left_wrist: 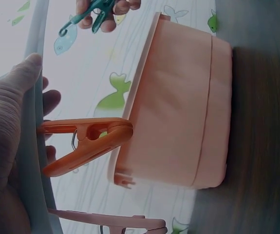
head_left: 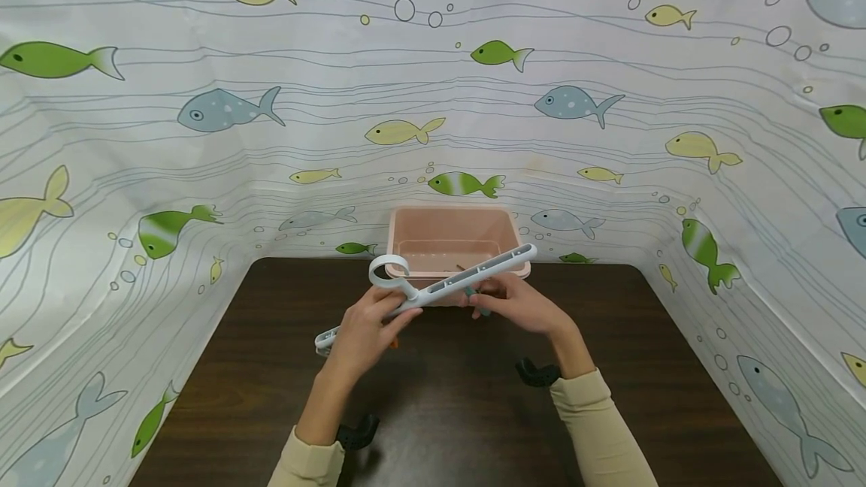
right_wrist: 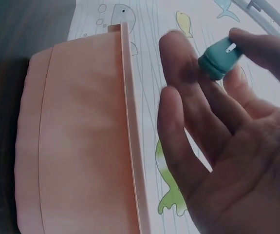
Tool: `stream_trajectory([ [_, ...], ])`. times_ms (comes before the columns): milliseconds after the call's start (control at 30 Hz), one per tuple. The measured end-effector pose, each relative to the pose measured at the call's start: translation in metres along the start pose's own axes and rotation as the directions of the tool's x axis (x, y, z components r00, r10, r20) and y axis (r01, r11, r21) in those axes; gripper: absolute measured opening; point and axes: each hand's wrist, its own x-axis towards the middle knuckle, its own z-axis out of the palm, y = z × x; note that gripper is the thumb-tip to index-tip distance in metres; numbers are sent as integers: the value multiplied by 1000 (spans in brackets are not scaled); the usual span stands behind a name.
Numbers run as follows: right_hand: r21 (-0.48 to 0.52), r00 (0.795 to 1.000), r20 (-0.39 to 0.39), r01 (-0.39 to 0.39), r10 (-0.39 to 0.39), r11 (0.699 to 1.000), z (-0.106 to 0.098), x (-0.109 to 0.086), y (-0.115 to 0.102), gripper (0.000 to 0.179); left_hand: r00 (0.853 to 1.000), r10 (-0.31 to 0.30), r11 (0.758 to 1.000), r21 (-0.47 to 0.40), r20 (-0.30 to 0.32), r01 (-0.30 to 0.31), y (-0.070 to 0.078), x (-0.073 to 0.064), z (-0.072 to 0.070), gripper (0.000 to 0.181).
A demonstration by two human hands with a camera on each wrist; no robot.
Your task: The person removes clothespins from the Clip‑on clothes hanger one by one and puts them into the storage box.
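Cream sleeves (head_left: pixel 310 461) nearest; your hands are out over the dark table (head_left: pixel 440 404), hanger and clothespin held up.
Your left hand (head_left: pixel 365 331) grips the pale hanger (head_left: pixel 421 298) by its bar, tilted, near the round hook; an orange clothespin (left_wrist: pixel 93 147) and a pink clothespin (left_wrist: pixel 115 220) jut from its underside. Your right hand (head_left: pixel 524 305) pinches a teal clothespin (right_wrist: pixel 220 58) between thumb and finger, close by the bar; can't tell whether they touch. Pink tub (left_wrist: pixel 178 107) sits just beyond, at the table's far edge, before the fish-print sheet (head_left: pixel 433 51).
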Motion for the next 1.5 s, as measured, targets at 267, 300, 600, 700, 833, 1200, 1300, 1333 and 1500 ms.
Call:
stream_trajectory([
  [267, -64, 988, -133, 66, -74, 996, -7, 11, -6, 21, 1000, 16, 1000, 15, 1, -16, -2, 2, -2, 22],
  [300, -83, 984, -155, 72, -84, 994, -8, 13, -7, 19, 1000, 20, 1000, 15, -2, -20, -2, 3, -2, 22],
  [600, -145, 963, -269, -71, 30, 987, -13, 26, -7, 31, 999, -29, 999, 13, 13, 29, -3, -2, -4, 22],
  [700, -128, 961, -277, -46, 9, 991, -10, 30, 1, 38, 999, -50, 999, 19, 13, 49, -3, -10, -5, 23],
  [833, -137, 951, -310, -33, -11, 990, -7, 37, 8, 41, 999, -34, 999, 41, -1, 34, -5, -14, -7, 23],
  [1200, -260, 934, -354, -48, -48, 964, -8, 58, 9, 41, 1000, 2, 999, 43, -7, -1, -7, -12, -10, 24],
  [1300, -301, 933, -353, -41, -71, 953, -10, 64, 11, 41, 1000, 12, 999, 39, -20, -11, -7, -9, -12, 24],
  [1333, -307, 934, -350, -42, -72, 951, -11, 66, 12, 41, 1000, 11, 999, 37, -22, -10, -7, -9, -13, 23],
  [1500, -331, 929, -366, -86, -44, 940, -16, 71, 16, 39, 999, 11, 1000, 29, -32, -10, -8, -5, -14, 22],
])
